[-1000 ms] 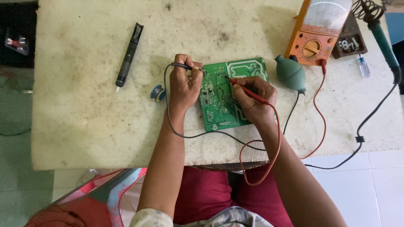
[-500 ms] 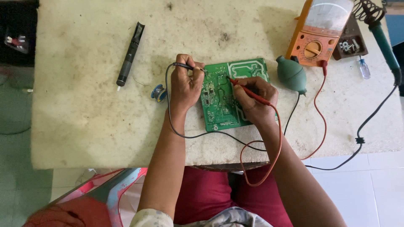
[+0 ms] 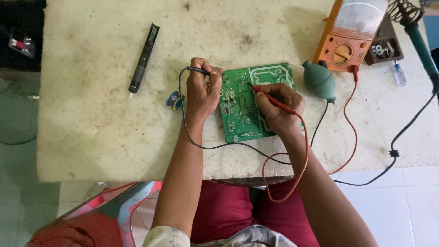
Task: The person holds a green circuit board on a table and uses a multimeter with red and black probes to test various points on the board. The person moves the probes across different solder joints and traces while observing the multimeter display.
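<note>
A worn pale surface (image 3: pixel 91 114) carries a green circuit board (image 3: pixel 242 110) near its front edge, long axis running away from the person. The left hand (image 3: pixel 203 93) sits at the board's left edge, fingers closed round a black probe (image 3: pixel 197 70); the right hand (image 3: pixel 279 107) lies over the board's right half, fingers pinching a red probe (image 3: pixel 270 95) angled toward the board's middle. Right of the board lie a teal blower bulb (image 3: pixel 318 81) and an orange analog multimeter (image 3: pixel 350 34); left of it, a black desoldering pump (image 3: pixel 144 57).

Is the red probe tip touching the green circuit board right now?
Touching. The head view shows the right hand holding the red probe slanted down, its tip meeting the green circuit board with no visible gap.
</note>
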